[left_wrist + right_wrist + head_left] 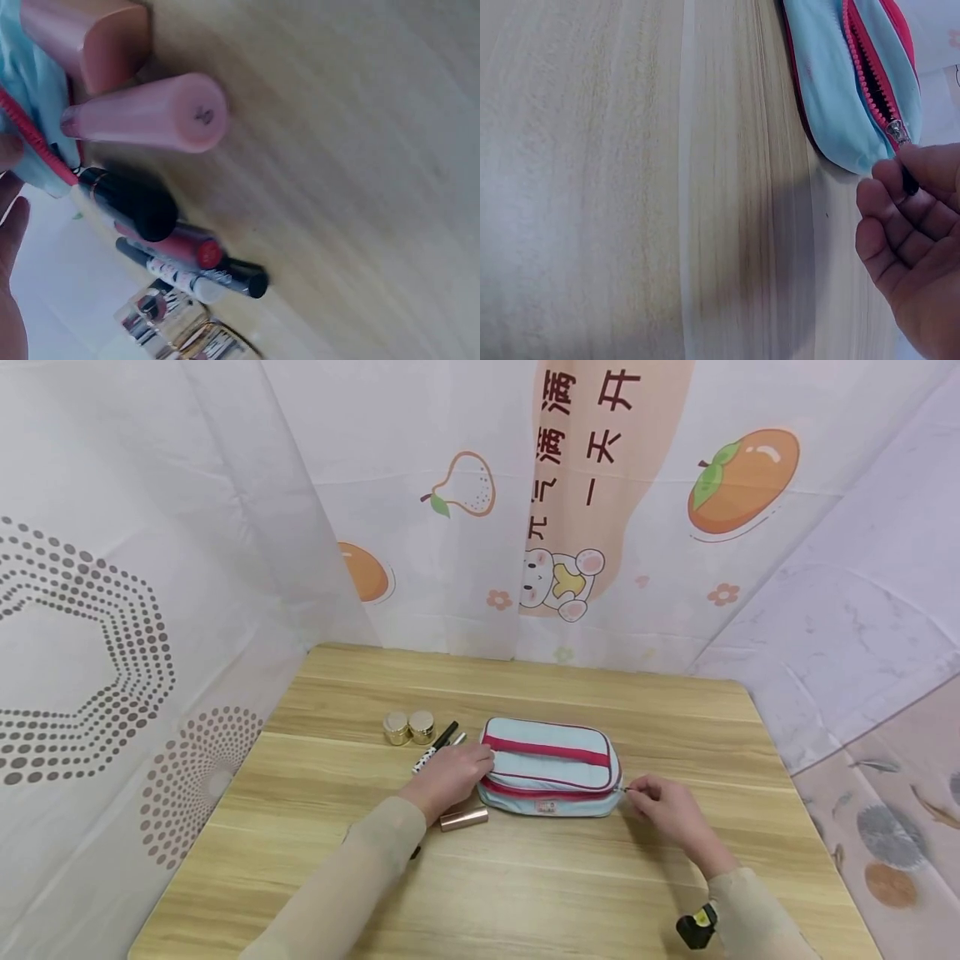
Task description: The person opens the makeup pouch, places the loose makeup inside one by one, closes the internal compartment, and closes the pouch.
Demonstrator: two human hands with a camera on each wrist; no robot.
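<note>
A light blue cosmetic bag [551, 760] with red piping and a red top strap lies on the table. My left hand [450, 775] holds its left end, though most of those fingers are hidden. At the right end, my right hand [666, 810] pinches the dark zipper pull [909, 182] between thumb and forefinger. Red zipper teeth [866, 71] stand parted, with a dark gap behind the slider. Beside the left hand lie a pink tube [150, 112], a rose-gold case [86, 37], a black-capped tube [135, 202] and a red lip gloss tube [187, 247].
Two gold-lidded jars [422, 727] stand left of the bag, near a black-and-white patterned pen [435, 747]. A rose-gold tube [463, 818] lies by the left wrist. The wooden table [555, 893] meets printed curtains [420, 435] at the back and sides.
</note>
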